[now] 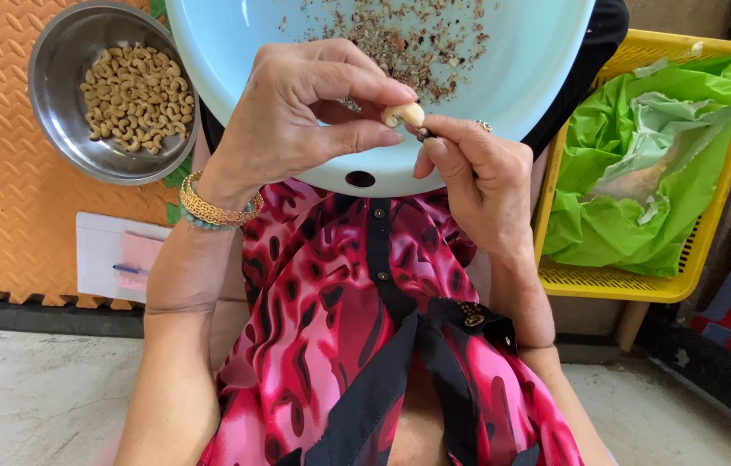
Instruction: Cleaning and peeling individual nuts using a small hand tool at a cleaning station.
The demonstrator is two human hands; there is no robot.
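Head view first, from nearest outward: our forearms rise from a pink-and-black patterned blouse (331, 319), elbows low, wrists bent so both hands meet over our lap. We judge the step in hand to be peeling — scraping the skin off one cashew kernel (403, 115). Our left hand (296, 116), with a gold bracelet (210, 207) at the wrist, curls palm-down, thumb and forefinger closed on the nut. Our right hand (478, 177) is closed around a small dark tool (422, 134), its tip touching the kernel from below; the blade itself is too hidden to describe. The next move calls for turning the nut a little while keeping the pinch light — it looks brittle. Just beyond the fingers sits a pale blue basin (521, 82) strewn with brown skin flakes (400, 34). Farther left, a steel bowl (59, 60) of peeled cashews (134, 95) rests on an orange mat (3, 190); right, a yellow crate (711, 233) lined with a green bag (633, 164).
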